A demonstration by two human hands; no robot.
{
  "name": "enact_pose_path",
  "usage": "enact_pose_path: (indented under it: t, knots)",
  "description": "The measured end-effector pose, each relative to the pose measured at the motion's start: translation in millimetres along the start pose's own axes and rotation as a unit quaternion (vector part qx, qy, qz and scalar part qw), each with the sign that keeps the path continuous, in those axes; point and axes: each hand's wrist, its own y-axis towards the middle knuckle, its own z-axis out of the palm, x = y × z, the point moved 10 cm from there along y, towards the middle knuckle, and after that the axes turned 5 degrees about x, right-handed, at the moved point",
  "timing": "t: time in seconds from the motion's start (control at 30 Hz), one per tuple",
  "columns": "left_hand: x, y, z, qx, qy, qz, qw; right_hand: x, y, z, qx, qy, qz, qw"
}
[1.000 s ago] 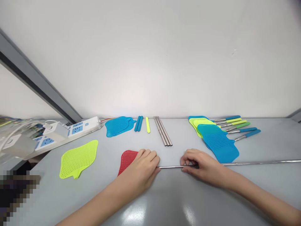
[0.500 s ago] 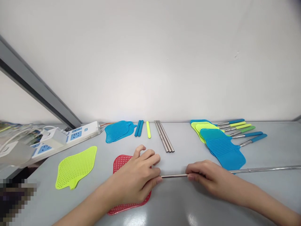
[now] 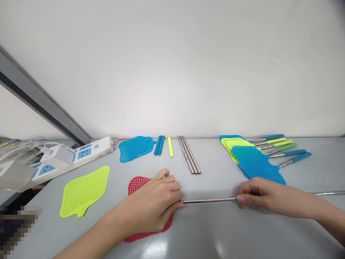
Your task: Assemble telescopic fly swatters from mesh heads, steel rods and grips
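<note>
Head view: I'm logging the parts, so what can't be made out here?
All in the head view:
Metal rod: left end hidden by the left hand; right end cut off by the right edge.
Red mesh panel: middle hidden by the same hand.
Dark thing, lower left: blurred into blocks.
</note>
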Motion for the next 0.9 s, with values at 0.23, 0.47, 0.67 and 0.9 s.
enact_pose_path:
  t: [0.23,0.47,0.67,0.9]
  knots:
    - [1,1,11.2,0.009,-0.003,-0.004,1.0,9,3,9,0.021,0.018,-0.02,0.999]
    - [-4,2,19.6,0.019,-0.014,-0.001,1.0,-2,8,19,0.039,0.098,0.014,0.994]
    - [-13,8,16.8,0.009,0.004,0.009,1.0,13,14,41,0.102,0.198,0.014,0.975]
    - [-9,7,17.3,0.007,-0.008,-0.01,1.0,15,15,40,0.114,0.189,0.017,0.975]
